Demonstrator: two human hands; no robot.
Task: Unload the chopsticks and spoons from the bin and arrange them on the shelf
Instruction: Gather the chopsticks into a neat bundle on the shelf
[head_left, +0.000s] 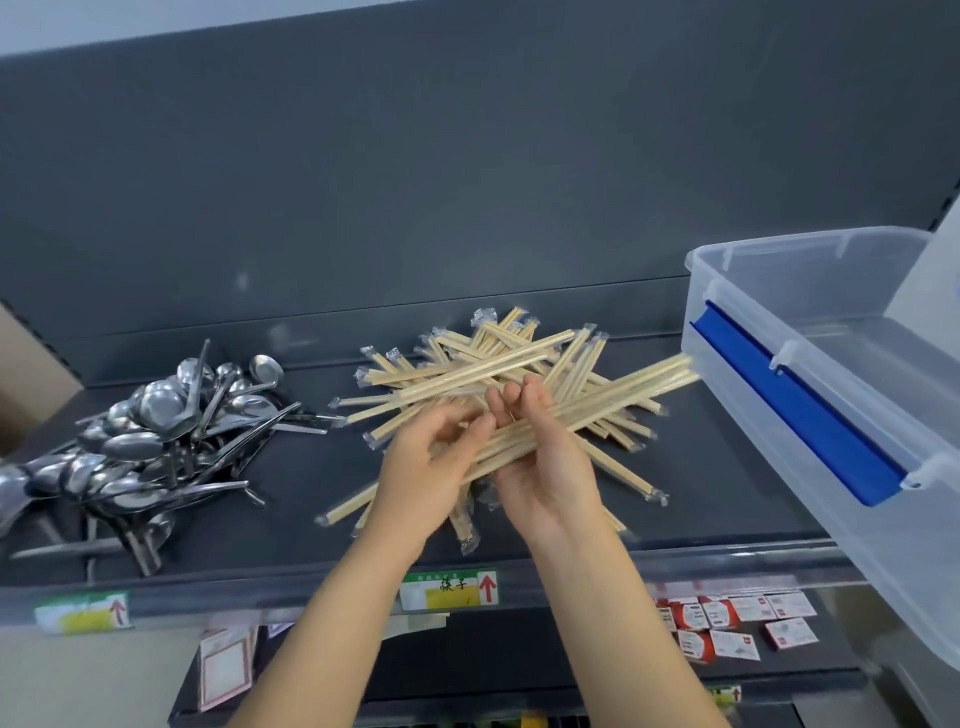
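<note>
A dark grey back panel (467, 171) rises behind the shelf deck (332, 467), matte and evenly lit, with one soft glare spot low on its left. Above the panel, a strip of pale wall (104, 26). Left of the panel, a tan cardboard-like surface (26, 374). Below it, a price label (449, 590) on the deck's front rail, and small red-and-white packets (727, 623) on a lower level.

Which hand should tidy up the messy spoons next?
Probably the left hand. The spoons lie on its side of the shelf, while the right hand grips a bundle of chopsticks.
</note>
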